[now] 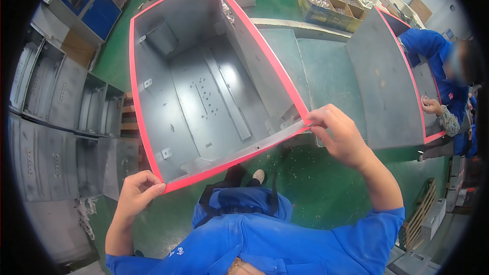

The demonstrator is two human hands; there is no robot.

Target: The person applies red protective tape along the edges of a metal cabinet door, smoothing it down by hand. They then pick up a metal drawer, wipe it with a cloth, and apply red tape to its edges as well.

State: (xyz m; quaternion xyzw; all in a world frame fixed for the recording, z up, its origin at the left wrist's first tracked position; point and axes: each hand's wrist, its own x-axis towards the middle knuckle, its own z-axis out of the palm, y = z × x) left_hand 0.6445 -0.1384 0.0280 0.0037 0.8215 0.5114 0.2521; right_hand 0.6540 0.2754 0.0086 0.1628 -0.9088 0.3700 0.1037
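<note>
A large grey sheet-metal cabinet lies in front of me with its open side up. A red edging strip runs round its rim. At the near left corner my left hand is closed, its thumb lying along the strip and its fingers curled. My right hand pinches the strip at the near right corner between thumb and fingers. Inside the cabinet are small brackets, a raised rail and a group of punched holes in the floor panel. The undersides of both grips are hidden.
A co-worker in blue handles another red-edged cabinet to the right, on the green bench. Grey cabinets stand stacked at left. Divided parts bins stand at the back, and a wooden pallet lies lower right.
</note>
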